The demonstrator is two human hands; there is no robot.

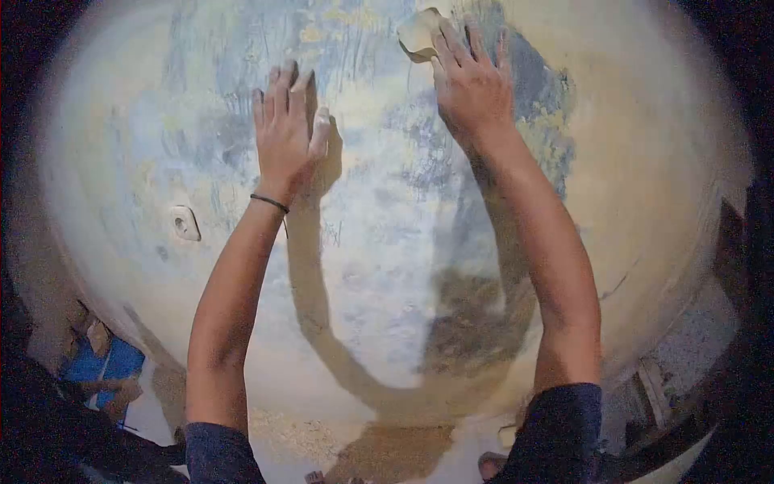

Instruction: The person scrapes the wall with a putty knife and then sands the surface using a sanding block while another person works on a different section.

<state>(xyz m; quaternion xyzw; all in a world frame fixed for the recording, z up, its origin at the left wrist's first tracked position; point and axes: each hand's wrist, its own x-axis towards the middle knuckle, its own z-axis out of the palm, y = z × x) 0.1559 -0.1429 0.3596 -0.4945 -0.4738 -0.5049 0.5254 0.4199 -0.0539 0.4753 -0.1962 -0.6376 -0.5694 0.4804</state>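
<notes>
A wall (387, 242) with worn blue and cream paint fills the view in front of me. My left hand (285, 133) lies flat against it, fingers together and pointing up, with a thin black band on the wrist. My right hand (470, 81) is higher and to the right, pressing a pale folded piece of sandpaper (418, 34) onto the wall, fingers spread over it. Both arms reach up from dark blue sleeves at the bottom of the view.
A small pale fitting (185, 223) sticks out of the wall at the left. Dust and debris cover the floor (306, 440) below. Blue objects (105, 367) lie at the lower left, and boards (653, 387) lean at the lower right.
</notes>
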